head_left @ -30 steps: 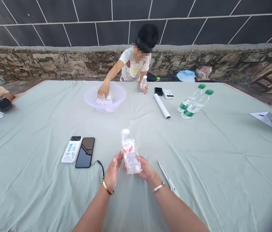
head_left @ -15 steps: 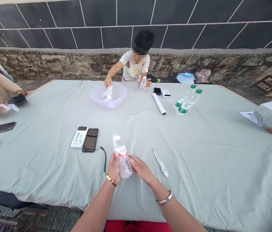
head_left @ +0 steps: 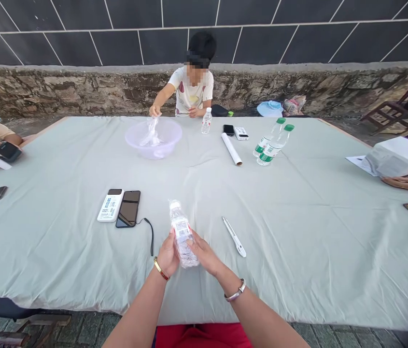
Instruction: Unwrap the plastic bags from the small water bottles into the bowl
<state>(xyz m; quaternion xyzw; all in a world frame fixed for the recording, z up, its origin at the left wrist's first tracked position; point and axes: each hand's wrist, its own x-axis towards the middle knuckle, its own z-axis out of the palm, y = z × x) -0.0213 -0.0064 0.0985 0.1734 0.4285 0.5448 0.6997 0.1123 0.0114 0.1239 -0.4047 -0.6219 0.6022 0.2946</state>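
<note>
A small plastic bottle (head_left: pixel 184 237) with a white cap and a label is wrapped in clear film and leans away from me. My left hand (head_left: pixel 168 254) grips its left side, thumb up along the film. From the right, my right hand (head_left: pixel 204 252) clasps the same bottle, with its thumb across the front. To the right on the cloth lies a white utility knife (head_left: pixel 234 237). On the left are a white power bank (head_left: pixel 110 205) and a black phone (head_left: pixel 128 209) with a wrist strap.
Across the grey-green tablecloth (head_left: pixel 298 232), a person (head_left: pixel 193 92) holds clear film over a lilac basin (head_left: pixel 175 137). Nearby stand a small bottle (head_left: pixel 206 121), a white roll (head_left: pixel 232 150) and two green-capped bottles (head_left: pixel 271 151). At right, another person's hand holds a white box (head_left: pixel 402 157).
The bottle has turned in my hands, so a different side of its label faces me. The person opposite has lifted the film higher and let go of the small bottle. My view has shifted slightly.
</note>
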